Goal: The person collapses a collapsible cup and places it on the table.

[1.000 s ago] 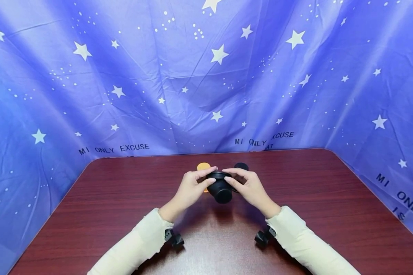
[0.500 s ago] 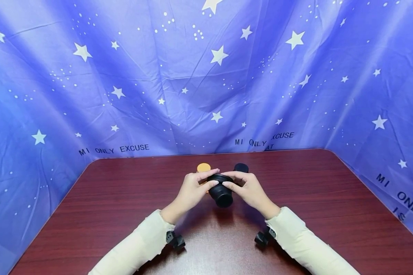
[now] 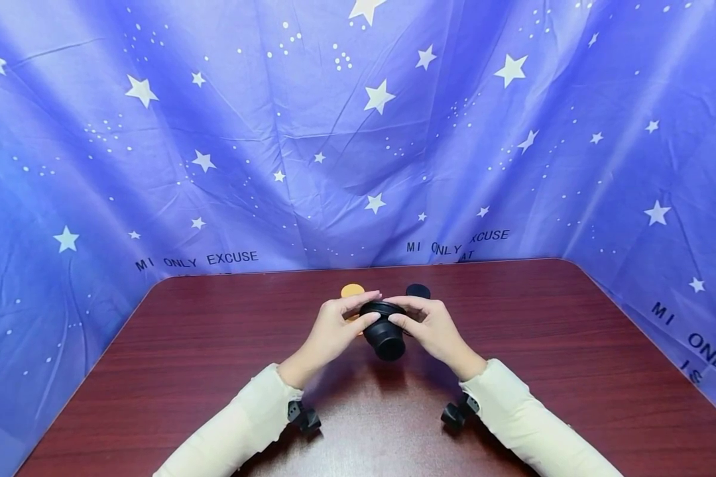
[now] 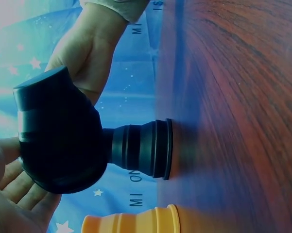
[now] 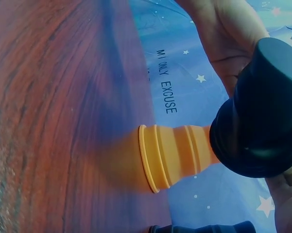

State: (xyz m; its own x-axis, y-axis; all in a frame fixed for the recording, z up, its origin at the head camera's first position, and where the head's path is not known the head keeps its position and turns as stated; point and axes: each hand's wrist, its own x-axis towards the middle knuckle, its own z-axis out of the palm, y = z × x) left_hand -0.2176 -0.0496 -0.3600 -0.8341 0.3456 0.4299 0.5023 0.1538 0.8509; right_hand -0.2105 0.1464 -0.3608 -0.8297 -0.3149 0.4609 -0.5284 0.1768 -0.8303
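Note:
Both my hands hold a black collapsible cup (image 3: pixel 388 339) just above the table, tilted, with its narrow base toward me. My left hand (image 3: pixel 329 334) grips the wide rim from the left, thumb on the near side and fingers behind. From the right, my right hand (image 3: pixel 440 330) grips the same rim in a matching way. Beyond the hands stand an orange collapsible cup (image 5: pixel 177 155) and a second black collapsible cup (image 4: pixel 141 149), both upside down on their wide rims. In the head view, the hands and the held cup partly cover these two.
The dark red wooden table (image 3: pixel 203 358) has its rounded far edge against a blue curtain (image 3: pixel 310 132) with stars and lettering. A small black camera (image 3: pixel 305 419) is strapped at the left wrist, and another small camera (image 3: pixel 453 416) at the right.
The held cup has come slightly down and toward me, its base showing more steeply tilted. Both hands moved with it and kept their hold; the two standing cups stayed put.

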